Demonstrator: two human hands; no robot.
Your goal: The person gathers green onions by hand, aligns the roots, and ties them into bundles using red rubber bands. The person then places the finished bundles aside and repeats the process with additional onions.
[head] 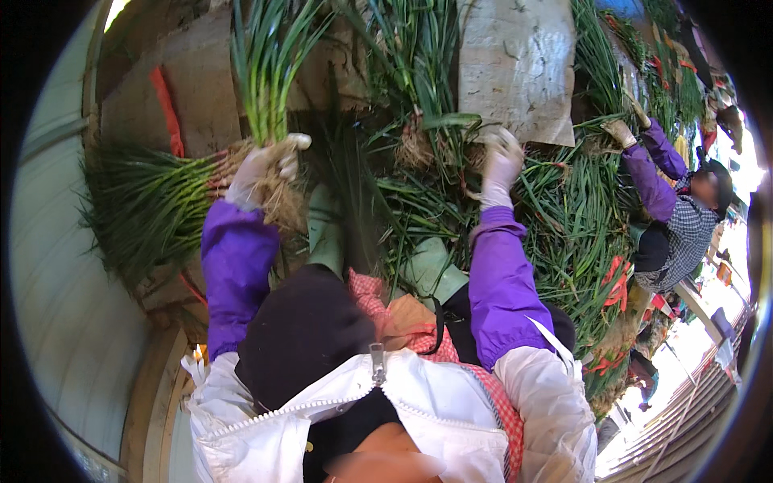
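Observation:
My left hand (272,163), in a pale glove, is closed around a bunch of green onions (266,90) near its roots, leaves pointing away from me. Beside it a larger bundle of green onions (163,187) lies on its side, its leaves to the left. My gloved right hand (501,157), blurred, is at the near end of a brown sheet (519,66), close to roots and leaves; whether it holds any cannot be told. Between my hands a clump of green onions (416,90) lies with its roots towards me.
A heap of green onions (574,223) spreads on the right. Red strips (167,111) lie at the left. My green boots (326,229) stand among leaves. On the right a co-worker in purple sleeves (652,181) handles more plants. A pale wall (66,241) curves along the left.

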